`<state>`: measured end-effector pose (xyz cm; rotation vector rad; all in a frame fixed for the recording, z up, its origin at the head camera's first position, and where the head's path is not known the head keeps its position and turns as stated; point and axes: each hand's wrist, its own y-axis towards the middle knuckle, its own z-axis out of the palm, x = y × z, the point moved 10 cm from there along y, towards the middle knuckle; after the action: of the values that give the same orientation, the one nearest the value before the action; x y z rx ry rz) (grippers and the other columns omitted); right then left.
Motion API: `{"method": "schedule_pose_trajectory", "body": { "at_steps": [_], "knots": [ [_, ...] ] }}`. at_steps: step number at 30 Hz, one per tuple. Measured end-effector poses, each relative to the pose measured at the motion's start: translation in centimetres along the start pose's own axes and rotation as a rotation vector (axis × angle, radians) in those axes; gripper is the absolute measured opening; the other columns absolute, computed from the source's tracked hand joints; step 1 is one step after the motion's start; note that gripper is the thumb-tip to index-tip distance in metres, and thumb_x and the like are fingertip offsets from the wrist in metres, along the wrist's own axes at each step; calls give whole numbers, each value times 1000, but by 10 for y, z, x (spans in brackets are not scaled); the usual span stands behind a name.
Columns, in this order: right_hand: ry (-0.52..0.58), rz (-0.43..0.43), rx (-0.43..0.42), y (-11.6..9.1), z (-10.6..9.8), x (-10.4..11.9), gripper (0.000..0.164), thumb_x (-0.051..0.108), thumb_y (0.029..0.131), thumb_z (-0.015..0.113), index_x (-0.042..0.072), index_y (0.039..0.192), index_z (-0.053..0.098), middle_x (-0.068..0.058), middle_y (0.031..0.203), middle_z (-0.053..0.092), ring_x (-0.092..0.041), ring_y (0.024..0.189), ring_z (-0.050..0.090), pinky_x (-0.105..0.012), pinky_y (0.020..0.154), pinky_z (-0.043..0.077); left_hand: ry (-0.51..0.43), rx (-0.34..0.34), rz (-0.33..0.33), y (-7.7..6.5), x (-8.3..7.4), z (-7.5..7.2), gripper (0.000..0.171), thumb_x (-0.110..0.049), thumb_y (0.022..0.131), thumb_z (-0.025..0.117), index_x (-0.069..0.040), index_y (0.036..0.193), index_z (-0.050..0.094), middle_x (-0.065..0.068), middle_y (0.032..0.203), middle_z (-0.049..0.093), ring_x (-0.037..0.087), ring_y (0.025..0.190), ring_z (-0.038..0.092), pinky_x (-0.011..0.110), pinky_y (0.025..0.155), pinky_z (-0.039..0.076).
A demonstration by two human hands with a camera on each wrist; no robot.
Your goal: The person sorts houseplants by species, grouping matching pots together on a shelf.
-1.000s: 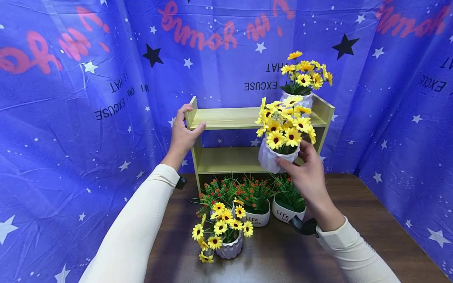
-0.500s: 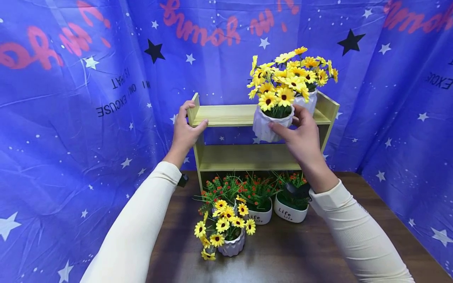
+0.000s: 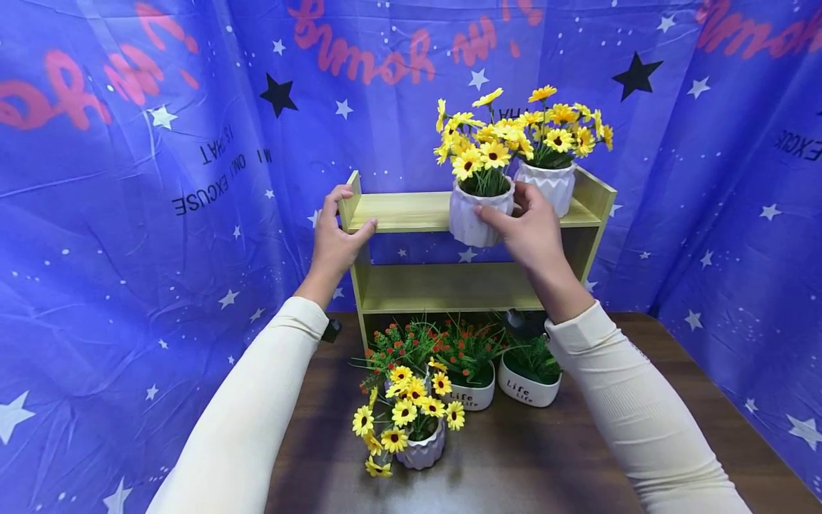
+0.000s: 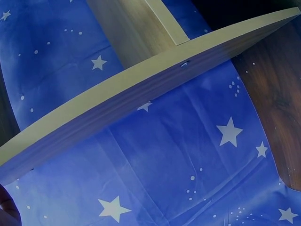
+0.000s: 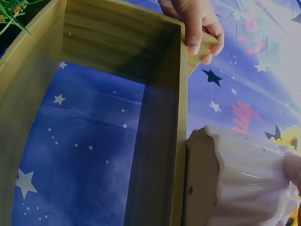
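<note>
My right hand (image 3: pixel 533 225) pinches the rim of a white ridged flower pot (image 3: pixel 478 218) with yellow daisy-like flowers. The pot is at the front edge of the wooden shelf's (image 3: pixel 401 212) top board, and its underside shows close by the board in the right wrist view. My left hand (image 3: pixel 337 235) grips the top of the shelf's left side panel, thumb in front; its fingers (image 5: pixel 194 28) lie over that panel in the right wrist view. Behind and right of the held pot, a matching flower pot (image 3: pixel 552 187) stands on the top board.
On the brown table (image 3: pixel 514 471), another yellow-flowered pot (image 3: pixel 420 451) stands in front. Behind it are red-flowered plants (image 3: pixel 398 346), a white oval planter (image 3: pixel 472 396) and a second oval planter (image 3: pixel 529 387) at the shelf's foot. A blue star-patterned curtain (image 3: pixel 411 128) hangs behind.
My right hand has raised the held flower pot from before the middle board to the top board, then shifted it left and slightly down. My left hand keeps its grip on the shelf.
</note>
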<state>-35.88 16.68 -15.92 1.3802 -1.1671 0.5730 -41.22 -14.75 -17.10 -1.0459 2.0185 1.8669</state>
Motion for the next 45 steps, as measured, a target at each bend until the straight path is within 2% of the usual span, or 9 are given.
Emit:
{"method": "schedule_pose_trajectory", "body": {
  "at_steps": [7, 11, 14, 17, 23, 30, 38, 45],
  "knots": [
    [-8, 39, 42, 10, 4, 1, 79, 29, 86, 78, 1, 148, 39, -13, 144, 52, -23, 124, 53, -36, 102, 44, -20, -2, 14, -1, -5, 1, 54, 1, 79, 78, 6, 124, 48, 18, 145, 48, 33, 131, 45, 37, 108, 32],
    [-46, 43, 47, 19, 7, 1, 78, 30, 86, 78, 0, 148, 40, -14, 142, 53, -24, 122, 53, -36, 101, 45, -28, -1, 7, -5, -25, -1, 51, 6, 80, 75, 11, 122, 47, 24, 143, 47, 36, 131, 44, 35, 108, 32],
    [-110, 52, 50, 25, 9, 1, 78, 34, 87, 77, 0, 147, 41, -14, 142, 52, -24, 122, 52, -37, 101, 45, -28, 2, -3, -9, -40, -4, 50, 6, 80, 74, 12, 121, 47, 23, 143, 48, 36, 131, 44, 32, 109, 31],
    [-169, 54, 57, 32, 12, 1, 78, 36, 87, 75, 0, 147, 41, -15, 143, 51, -26, 125, 49, -39, 103, 42, -26, 7, -4, -11, -47, -5, 49, 6, 80, 74, 12, 120, 46, 23, 142, 48, 37, 132, 43, 32, 109, 31],
    [-208, 45, 56, 42, 16, 1, 78, 38, 88, 74, -1, 147, 41, -17, 145, 49, -28, 129, 46, -40, 108, 37, -24, 9, 3, -12, -47, -5, 49, 7, 81, 74, 12, 120, 46, 23, 143, 47, 37, 131, 44, 33, 108, 32],
    [-210, 39, 55, 50, 19, -2, 75, 36, 88, 74, -1, 144, 43, -17, 139, 53, -27, 122, 50, -39, 104, 41, -20, 12, -8, -11, -45, -5, 49, 6, 81, 74, 11, 121, 46, 24, 144, 46, 37, 130, 45, 34, 108, 33],
    [-212, 39, 82, 53, 24, -1, 74, 37, 90, 72, -1, 145, 41, -18, 139, 52, -27, 121, 50, -40, 103, 41, -30, -1, 5, -11, -47, -6, 49, 7, 80, 74, 12, 120, 47, 26, 142, 47, 38, 130, 44, 34, 109, 31],
    [-231, 0, 59, 52, 25, -2, 76, 39, 90, 72, -2, 145, 40, -19, 138, 52, -28, 121, 49, -41, 103, 40, -30, 8, 6, -12, -48, -5, 49, 7, 80, 74, 13, 121, 46, 26, 142, 47, 41, 127, 46, 42, 107, 34]
  ]
}}
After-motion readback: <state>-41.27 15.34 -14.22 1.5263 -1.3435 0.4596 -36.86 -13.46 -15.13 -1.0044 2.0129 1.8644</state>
